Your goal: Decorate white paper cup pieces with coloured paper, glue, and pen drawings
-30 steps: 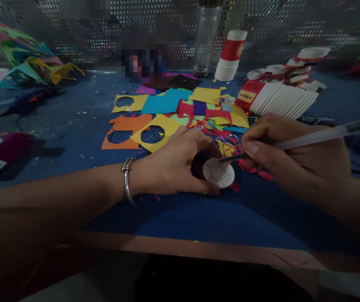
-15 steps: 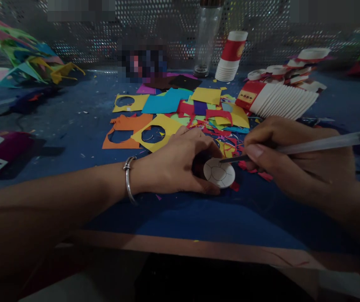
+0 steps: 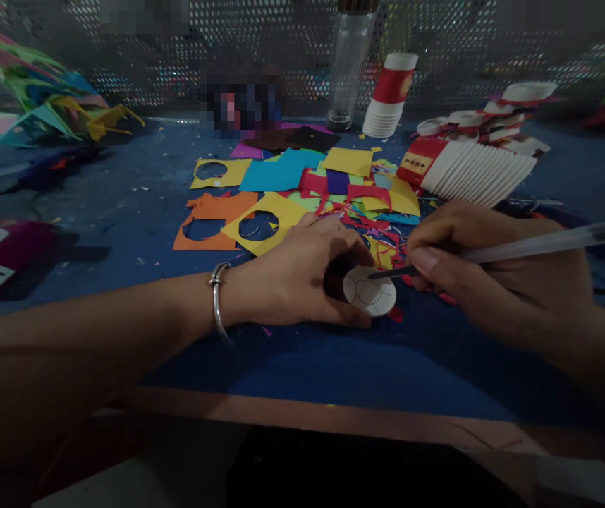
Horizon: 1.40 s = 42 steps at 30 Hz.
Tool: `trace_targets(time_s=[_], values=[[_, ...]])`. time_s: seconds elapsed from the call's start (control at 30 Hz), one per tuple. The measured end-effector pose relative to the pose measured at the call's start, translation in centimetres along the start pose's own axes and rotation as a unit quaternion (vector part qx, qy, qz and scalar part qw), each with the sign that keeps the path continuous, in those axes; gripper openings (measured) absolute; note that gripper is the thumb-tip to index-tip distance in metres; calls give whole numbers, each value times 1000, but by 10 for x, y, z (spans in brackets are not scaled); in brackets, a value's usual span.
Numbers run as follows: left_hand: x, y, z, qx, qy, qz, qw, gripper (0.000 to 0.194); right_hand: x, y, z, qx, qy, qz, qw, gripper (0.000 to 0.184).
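Note:
My left hand [image 3: 318, 271], with a silver bangle at the wrist, is curled round a small paper cup [image 3: 370, 300]. The cup's round white end faces up and toward the right; its darker side is mostly hidden in the palm's shadow. Dark pen lines on the white disc form a central shape with short strokes running to the rim. In my right hand [image 3: 493, 268] is a clear-barrelled pen [image 3: 535, 243], pinched near its dark tip. That tip rests at the upper part of the disc.
Cut coloured paper [image 3: 276, 169] and shreds lie beyond my hands. Behind stand a clear bottle [image 3: 345, 70] and a stack of paper cups [image 3: 391, 92]; another cup stack [image 3: 466, 169] lies on its side at right. A purple power strip [image 3: 11, 254] sits left.
The pen tip has shifted slightly down on the disc, and my right hand has moved slightly with it. My left hand keeps its hold on the cup.

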<state>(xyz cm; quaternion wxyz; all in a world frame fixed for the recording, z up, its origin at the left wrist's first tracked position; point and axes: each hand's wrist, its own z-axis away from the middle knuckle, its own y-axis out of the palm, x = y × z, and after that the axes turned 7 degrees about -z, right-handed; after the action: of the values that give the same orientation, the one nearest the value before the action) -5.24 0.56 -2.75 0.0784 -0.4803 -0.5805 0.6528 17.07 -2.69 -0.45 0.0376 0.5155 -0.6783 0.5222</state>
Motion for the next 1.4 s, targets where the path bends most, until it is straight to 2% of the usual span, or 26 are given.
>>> trace_targets(time_s=[0.63,0.87,1.13,1.4], values=[[1,0,0,-1,1,10,1000,51,-2,-2,1,7,-52,29,998,19],[-2,-1,-1,13,-7,1,1000,50,-8,-1,0,-14,-78,61,995,18],[2,0,-1,5,13,-4,1000,51,-3,-2,4,-19,-67,47,996,18],[4,1,-1,2,14,7,1000,52,-2,-3,4,4,-80,35,996,20]])
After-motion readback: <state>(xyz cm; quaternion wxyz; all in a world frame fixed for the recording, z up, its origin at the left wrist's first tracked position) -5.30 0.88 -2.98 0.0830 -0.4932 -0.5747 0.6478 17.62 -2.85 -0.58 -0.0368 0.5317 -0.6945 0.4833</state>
